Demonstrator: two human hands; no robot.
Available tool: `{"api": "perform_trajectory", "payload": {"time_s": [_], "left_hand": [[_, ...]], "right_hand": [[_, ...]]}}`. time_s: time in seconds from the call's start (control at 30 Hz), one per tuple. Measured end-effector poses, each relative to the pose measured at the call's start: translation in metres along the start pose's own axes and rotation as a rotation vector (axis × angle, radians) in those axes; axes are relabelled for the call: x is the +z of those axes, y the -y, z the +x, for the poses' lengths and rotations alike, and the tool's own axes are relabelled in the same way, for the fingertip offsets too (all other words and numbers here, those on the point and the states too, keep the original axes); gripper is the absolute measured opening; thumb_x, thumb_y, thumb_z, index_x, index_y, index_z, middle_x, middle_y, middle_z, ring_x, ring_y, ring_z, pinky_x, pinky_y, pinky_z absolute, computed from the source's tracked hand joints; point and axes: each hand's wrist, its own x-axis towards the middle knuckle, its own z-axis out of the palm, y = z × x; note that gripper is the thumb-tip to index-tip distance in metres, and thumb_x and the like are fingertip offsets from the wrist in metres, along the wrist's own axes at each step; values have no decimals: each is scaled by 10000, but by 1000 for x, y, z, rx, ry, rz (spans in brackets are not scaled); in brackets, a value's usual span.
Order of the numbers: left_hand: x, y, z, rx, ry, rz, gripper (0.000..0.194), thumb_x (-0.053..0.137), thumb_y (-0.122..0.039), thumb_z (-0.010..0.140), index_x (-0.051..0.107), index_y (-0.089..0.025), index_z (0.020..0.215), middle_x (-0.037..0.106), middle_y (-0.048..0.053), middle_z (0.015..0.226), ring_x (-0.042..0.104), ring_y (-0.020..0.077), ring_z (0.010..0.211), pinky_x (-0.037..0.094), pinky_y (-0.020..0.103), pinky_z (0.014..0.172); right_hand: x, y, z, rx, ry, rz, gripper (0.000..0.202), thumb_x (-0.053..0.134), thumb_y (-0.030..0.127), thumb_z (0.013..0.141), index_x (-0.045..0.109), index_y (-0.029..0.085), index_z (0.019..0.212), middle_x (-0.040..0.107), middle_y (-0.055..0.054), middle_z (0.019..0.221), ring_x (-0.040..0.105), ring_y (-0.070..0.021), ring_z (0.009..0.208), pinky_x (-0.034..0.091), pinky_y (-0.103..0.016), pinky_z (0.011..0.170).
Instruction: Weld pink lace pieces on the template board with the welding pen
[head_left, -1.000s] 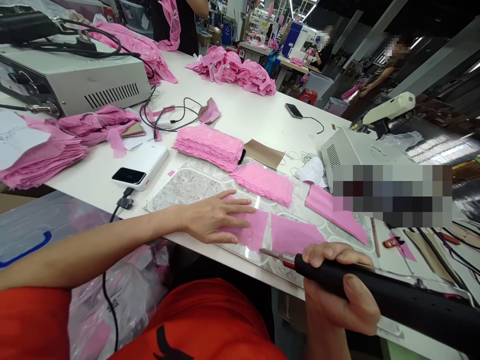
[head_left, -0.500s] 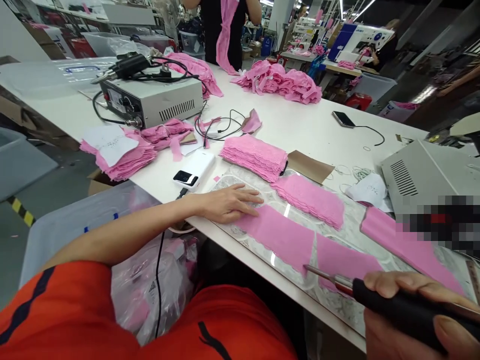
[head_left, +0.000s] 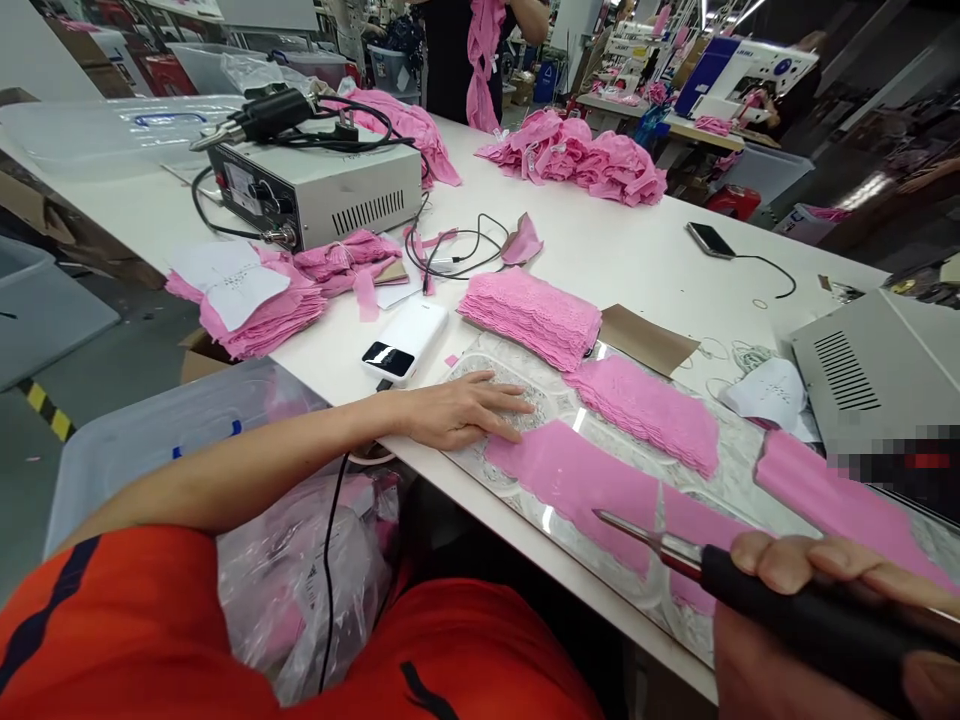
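My left hand (head_left: pixel 465 410) lies flat with fingers spread, its fingertips at the left end of a pink fabric piece (head_left: pixel 577 490). A second pink piece (head_left: pixel 701 525) lies to the right of it, with a narrow gap between the two. In my right hand (head_left: pixel 754 655) is a black-handled cutting tool (head_left: pixel 795 605) with a pointed metal tip. From my view the tip overlaps the left piece, near the gap; whether it touches the cloth I cannot tell. Beneath the fabric is a clear sheet over a grey patterned surface (head_left: pixel 544 375).
Behind the pieces stand a tall stack (head_left: pixel 529 315) and a lower stack (head_left: pixel 645 410) of pink fabric. A power bank (head_left: pixel 409 340), a control box (head_left: pixel 322 190) with cables, brown card (head_left: pixel 649 340), a phone (head_left: pixel 710 240) and another box (head_left: pixel 877 370) surround them. A person (head_left: pixel 450 60) stands across the table.
The tool's tip has shifted left and away from me, from the lower end of the gap to over the left piece. My left hand stays flat; the view has shifted slightly.
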Motion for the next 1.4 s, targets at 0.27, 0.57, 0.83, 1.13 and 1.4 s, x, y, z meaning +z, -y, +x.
{"api": "perform_trajectory", "payload": {"time_s": [0.27, 0.57, 0.83, 1.13, 1.4], "left_hand": [[5, 2, -2, 47, -4, 54, 466, 371, -77, 905, 603, -226, 1281, 411, 82, 1493, 252, 271, 1446, 158, 576, 1157], [12, 7, -2, 54, -2, 118, 491, 391, -77, 894, 576, -256, 1314, 381, 58, 1514, 226, 275, 1454, 166, 551, 1160], [8, 1, -2, 34, 7, 115, 497, 367, -76, 904, 578, -269, 1310, 373, 48, 1520, 207, 258, 1461, 154, 537, 1165], [7, -1, -1, 11, 5, 111, 502, 402, -69, 884, 590, -293, 1292, 380, 27, 1516, 224, 249, 1457, 165, 538, 1161], [7, -2, -2, 13, -1, 130, 492, 394, -76, 896, 590, -294, 1292, 380, 19, 1516, 232, 253, 1454, 182, 543, 1157]], "right_hand": [[67, -14, -13, -39, 160, 94, 194, 542, 297, 668, 623, 186, 804, 559, 7, 757, 526, -125, 523, 437, -329, 503], [98, -31, -23, -68, 277, 145, 165, 565, 270, 751, 618, 197, 889, 555, 13, 822, 560, -119, 581, 484, -337, 567], [105, -41, -23, -94, 290, 149, 153, 574, 255, 763, 608, 185, 895, 548, 10, 825, 564, -119, 591, 481, -328, 572], [109, -44, -24, -80, 291, 139, 146, 577, 258, 766, 598, 188, 893, 550, 10, 820, 565, -119, 592, 476, -325, 569], [109, -44, -25, -89, 311, 99, 64, 545, 201, 774, 572, 187, 830, 548, 5, 803, 563, -124, 619, 493, -331, 587]]}}
